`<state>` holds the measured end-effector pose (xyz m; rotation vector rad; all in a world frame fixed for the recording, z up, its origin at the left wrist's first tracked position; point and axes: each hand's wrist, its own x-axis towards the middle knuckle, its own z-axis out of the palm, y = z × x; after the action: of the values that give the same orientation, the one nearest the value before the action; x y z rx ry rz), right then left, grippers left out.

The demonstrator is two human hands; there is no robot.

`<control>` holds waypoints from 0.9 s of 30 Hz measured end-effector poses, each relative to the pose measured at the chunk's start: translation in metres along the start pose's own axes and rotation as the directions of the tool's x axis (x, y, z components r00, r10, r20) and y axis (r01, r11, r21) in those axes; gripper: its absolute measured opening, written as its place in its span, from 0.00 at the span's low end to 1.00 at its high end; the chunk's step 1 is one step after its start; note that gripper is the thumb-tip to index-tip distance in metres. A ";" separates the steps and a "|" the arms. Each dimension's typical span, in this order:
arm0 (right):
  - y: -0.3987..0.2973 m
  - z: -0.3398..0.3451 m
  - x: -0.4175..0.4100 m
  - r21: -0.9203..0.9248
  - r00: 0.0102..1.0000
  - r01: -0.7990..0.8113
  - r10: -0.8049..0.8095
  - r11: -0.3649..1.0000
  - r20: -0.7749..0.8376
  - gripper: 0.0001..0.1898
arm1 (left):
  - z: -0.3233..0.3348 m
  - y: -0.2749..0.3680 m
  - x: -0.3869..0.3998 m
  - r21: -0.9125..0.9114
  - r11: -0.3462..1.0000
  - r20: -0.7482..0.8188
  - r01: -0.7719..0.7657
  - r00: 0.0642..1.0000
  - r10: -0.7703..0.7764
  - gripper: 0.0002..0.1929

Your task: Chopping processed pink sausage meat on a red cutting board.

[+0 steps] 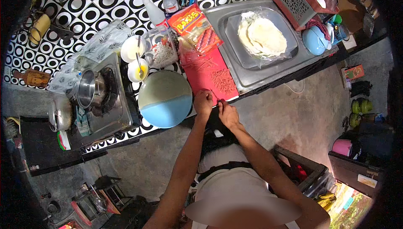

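A red cutting board (201,81) lies at the counter's front edge. Chopped reddish sausage (224,81) is heaped on its right side, and thin sausage strips (201,64) lie farther back. My left hand (204,103) rests at the board's near left edge with curled fingers; whatever is under them is hidden. Just to its right, my right hand (229,114) grips what looks like a small knife (215,95), its thin blade pointing toward the board. An opened plastic sausage packet (196,30) lies over the board's far end.
Left of the board stands a large bowl (165,100), blue inside. Behind it are a clear tub of chopped food (161,51) and two small bowls (132,48) (138,71) with spoons. A metal pot (86,87) sits on the stove. Flatbreads (263,35) lie on plastic over the sink (252,82).
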<state>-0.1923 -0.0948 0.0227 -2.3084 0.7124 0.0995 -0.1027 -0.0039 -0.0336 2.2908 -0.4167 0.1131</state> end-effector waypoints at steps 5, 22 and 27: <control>0.001 0.002 0.002 -0.052 1.000 -0.024 0.024 0.998 0.011 0.18 | -0.003 0.013 0.005 -0.018 1.000 -0.030 -0.021 0.999 0.020 0.03; 0.007 -0.005 0.000 0.013 0.999 0.037 -0.036 0.999 -0.036 0.18 | -0.012 0.011 -0.011 -0.012 0.996 -0.052 -0.094 0.994 0.093 0.07; -0.001 0.003 -0.003 0.006 0.999 0.035 -0.035 0.999 -0.012 0.17 | -0.009 0.005 -0.008 0.030 0.998 0.004 -0.064 0.998 0.063 0.06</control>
<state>-0.1937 -0.0912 0.0219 -2.3166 0.6766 0.0677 -0.1113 0.0013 -0.0254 2.3082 -0.4928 0.1483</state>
